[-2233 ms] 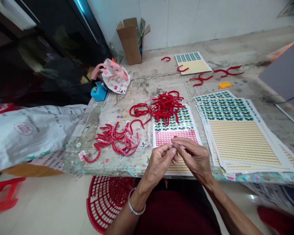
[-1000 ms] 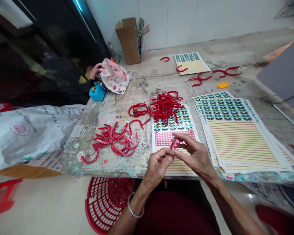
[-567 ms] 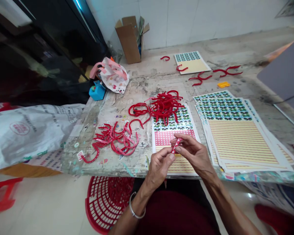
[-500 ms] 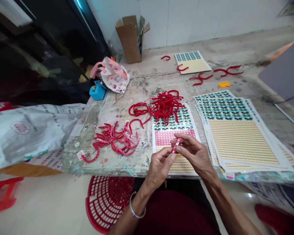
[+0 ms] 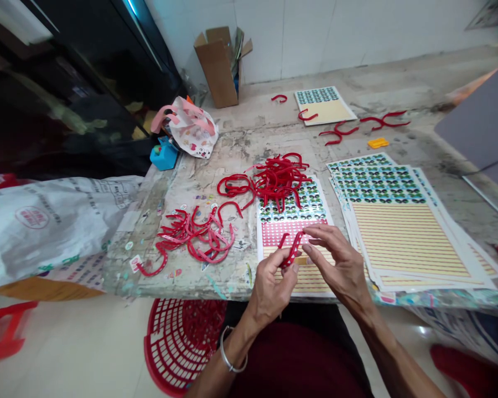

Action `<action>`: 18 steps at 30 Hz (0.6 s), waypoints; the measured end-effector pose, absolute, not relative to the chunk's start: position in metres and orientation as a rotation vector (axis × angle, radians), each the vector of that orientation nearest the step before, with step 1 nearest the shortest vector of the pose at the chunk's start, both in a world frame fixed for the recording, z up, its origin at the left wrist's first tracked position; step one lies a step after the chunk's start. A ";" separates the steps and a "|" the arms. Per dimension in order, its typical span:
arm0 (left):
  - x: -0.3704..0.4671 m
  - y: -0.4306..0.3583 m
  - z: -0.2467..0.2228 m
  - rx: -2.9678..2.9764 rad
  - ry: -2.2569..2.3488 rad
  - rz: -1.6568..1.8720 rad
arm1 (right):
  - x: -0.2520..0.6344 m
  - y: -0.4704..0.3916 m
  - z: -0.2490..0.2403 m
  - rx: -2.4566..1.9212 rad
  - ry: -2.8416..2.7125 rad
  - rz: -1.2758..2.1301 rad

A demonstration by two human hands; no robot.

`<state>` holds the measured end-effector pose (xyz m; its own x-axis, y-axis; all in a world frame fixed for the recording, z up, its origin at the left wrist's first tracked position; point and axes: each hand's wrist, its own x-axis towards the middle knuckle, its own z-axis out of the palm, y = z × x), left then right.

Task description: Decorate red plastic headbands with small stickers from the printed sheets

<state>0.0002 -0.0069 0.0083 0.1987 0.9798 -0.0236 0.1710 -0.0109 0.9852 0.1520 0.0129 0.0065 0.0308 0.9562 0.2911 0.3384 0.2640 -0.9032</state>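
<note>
Between the thumb and fingers of my left hand (image 5: 271,284) is a red hairband (image 5: 292,253), a curved band with white dots along its face. My right hand (image 5: 338,262) is open beside it, thumb and index finger apart, fingertips close to the band's upper end; whether they touch it I cannot tell. Beneath both hands lies a sticker sheet (image 5: 269,235) with a pink dotted section and yellow striped rows. A heap of red hairbands (image 5: 280,179) covers its upper part. To the left is a looser pile of red and pink hairbands (image 5: 191,235).
Right of my hands lies a stack of printed sheets (image 5: 394,237). Farther back are another sheet (image 5: 326,110), a yellow clip-like piece (image 5: 377,143) and a cardboard box (image 5: 218,72). A blue tape dispenser (image 5: 164,156) and white bag (image 5: 195,130) stand left; a red basket (image 5: 161,348) is below the table.
My right thumb and fingers have parted from their pinch on the hairband. The band has turned in my left hand, so more of its dotted curve shows.
</note>
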 end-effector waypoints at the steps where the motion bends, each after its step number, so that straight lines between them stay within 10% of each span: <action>1: 0.001 -0.007 0.007 1.460 1.208 0.979 | 0.151 0.012 0.007 -1.275 -1.488 0.755; 18: 0.006 -0.006 0.010 1.406 1.139 0.936 | 0.143 0.008 0.005 -1.376 -1.091 1.146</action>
<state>0.0058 -0.0056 0.0101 0.2405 0.9698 -0.0396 0.1493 0.0034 0.9888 0.1434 0.0085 0.0052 0.1444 0.9855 -0.0887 0.0400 -0.0954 -0.9946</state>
